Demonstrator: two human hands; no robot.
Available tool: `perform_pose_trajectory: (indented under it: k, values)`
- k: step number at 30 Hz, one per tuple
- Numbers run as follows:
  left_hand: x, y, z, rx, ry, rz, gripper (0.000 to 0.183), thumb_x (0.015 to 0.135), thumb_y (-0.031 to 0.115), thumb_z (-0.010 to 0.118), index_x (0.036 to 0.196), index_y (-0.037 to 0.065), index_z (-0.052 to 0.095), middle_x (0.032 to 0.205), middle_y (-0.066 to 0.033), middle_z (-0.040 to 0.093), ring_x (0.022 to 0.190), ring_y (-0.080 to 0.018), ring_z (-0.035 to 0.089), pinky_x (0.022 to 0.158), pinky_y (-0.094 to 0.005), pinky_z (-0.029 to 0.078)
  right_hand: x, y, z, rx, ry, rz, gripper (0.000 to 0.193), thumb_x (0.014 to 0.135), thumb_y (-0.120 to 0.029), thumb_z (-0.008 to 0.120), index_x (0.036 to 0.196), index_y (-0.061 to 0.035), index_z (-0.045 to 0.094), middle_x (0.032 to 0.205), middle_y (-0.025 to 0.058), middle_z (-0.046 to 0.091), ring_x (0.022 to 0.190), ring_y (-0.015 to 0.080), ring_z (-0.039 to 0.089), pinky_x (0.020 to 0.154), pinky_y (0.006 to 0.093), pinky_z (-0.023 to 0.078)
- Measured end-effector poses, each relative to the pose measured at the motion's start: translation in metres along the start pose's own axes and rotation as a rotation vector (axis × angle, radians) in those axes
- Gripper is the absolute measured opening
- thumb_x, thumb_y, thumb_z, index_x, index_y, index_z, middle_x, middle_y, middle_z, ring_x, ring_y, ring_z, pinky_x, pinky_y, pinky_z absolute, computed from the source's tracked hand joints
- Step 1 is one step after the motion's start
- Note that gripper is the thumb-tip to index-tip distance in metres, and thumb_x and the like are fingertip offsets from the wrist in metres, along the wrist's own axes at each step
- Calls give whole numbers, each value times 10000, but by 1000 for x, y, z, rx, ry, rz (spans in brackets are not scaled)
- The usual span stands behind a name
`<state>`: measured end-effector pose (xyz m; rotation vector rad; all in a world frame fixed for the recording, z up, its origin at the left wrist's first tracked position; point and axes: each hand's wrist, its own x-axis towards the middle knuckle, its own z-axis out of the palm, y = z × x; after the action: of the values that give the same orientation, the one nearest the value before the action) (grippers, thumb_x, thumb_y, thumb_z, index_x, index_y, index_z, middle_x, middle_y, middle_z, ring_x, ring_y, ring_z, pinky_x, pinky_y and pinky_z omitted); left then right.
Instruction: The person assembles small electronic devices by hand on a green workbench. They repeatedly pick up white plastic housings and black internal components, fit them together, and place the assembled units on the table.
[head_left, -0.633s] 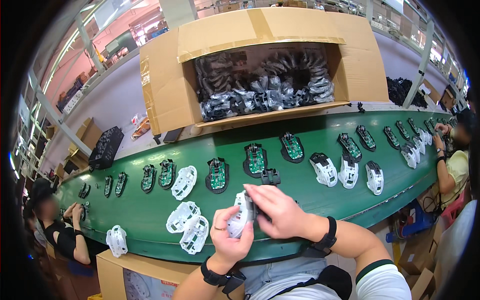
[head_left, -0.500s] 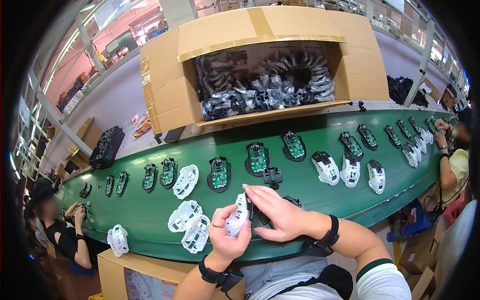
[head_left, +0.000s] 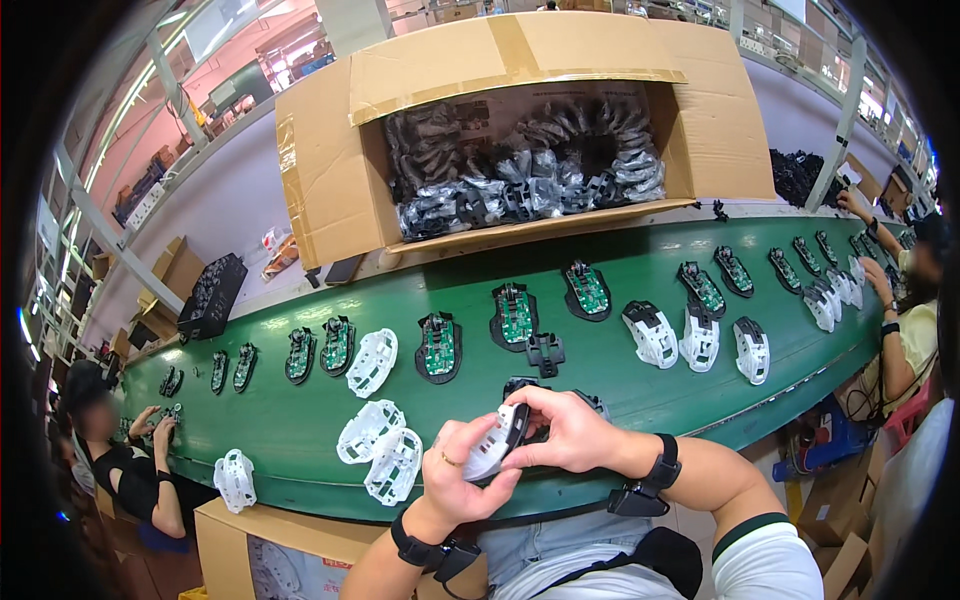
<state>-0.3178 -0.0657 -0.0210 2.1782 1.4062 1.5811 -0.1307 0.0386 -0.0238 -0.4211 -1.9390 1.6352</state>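
A white computer mouse shell [head_left: 490, 447] with a black piece along its right side is held above the near edge of the green belt [head_left: 640, 420]. My left hand [head_left: 455, 472] is closed round its white side, thumb below and fingers above. From the right, my right hand [head_left: 572, 430] pinches the black side between thumb and fingers. Just left of my hands lie two white mouse shells [head_left: 393, 466], touching each other. Beyond my right hand sits a small black clip-like part [head_left: 545, 354]. Other dark parts [head_left: 592, 402] are partly hidden behind that hand.
Several mouse bases with green circuit boards [head_left: 515, 318] line the belt. White shells with black tops [head_left: 650, 335] lie to the right. An open cardboard box [head_left: 520, 60] of bagged black parts stands behind. People work at both ends; another carton [head_left: 225, 530] is below the belt.
My right hand has gone from lying flat against the shell to pinching its black side. The shell has turned, showing more black. The person at right has raised one arm toward the back.
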Motion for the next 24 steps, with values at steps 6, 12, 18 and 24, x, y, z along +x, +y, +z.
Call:
perform_pose_trajectory:
  k: [6, 12, 18, 24]
  values:
    - [9, -10, -4, 219, 90, 23, 378, 821, 80, 707, 1185, -9, 659, 1018, -185, 683, 869, -328, 645, 776, -392, 525, 7, -3, 9, -521, 192, -427, 550, 810, -76, 832, 1313, -1, 621, 1200, 155, 694, 1069, 307, 699, 880, 375, 588]
    - [1, -15, -15, -25, 138, 1, 228, 812, 157, 769, 956, 36, 640, 842, -113, 636, 751, -285, 577, 695, -374, 463, 5, -4, 6, -267, 25, -402, 302, 869, -63, 783, 1161, -7, 733, 1083, 152, 759, 906, 271, 754, 787, 332, 600]
    - [0, -11, -18, -75, 140, 13, 233, 837, 204, 786, 849, 56, 606, 738, -85, 611, 650, -266, 539, 639, -367, 438, 1, -10, 9, -231, -41, -399, 244, 870, -61, 779, 1106, -10, 750, 978, 145, 769, 829, 256, 760, 737, 323, 595]
    - [5, -27, -45, 350, 32, -9, 558, 742, 256, 831, 1199, 2, 636, 1153, -202, 642, 990, -365, 627, 872, -440, 515, 13, -3, -44, -31, 579, -124, 226, 1023, -151, 584, 1120, 20, 695, 984, 99, 730, 952, 164, 681, 863, 303, 529]
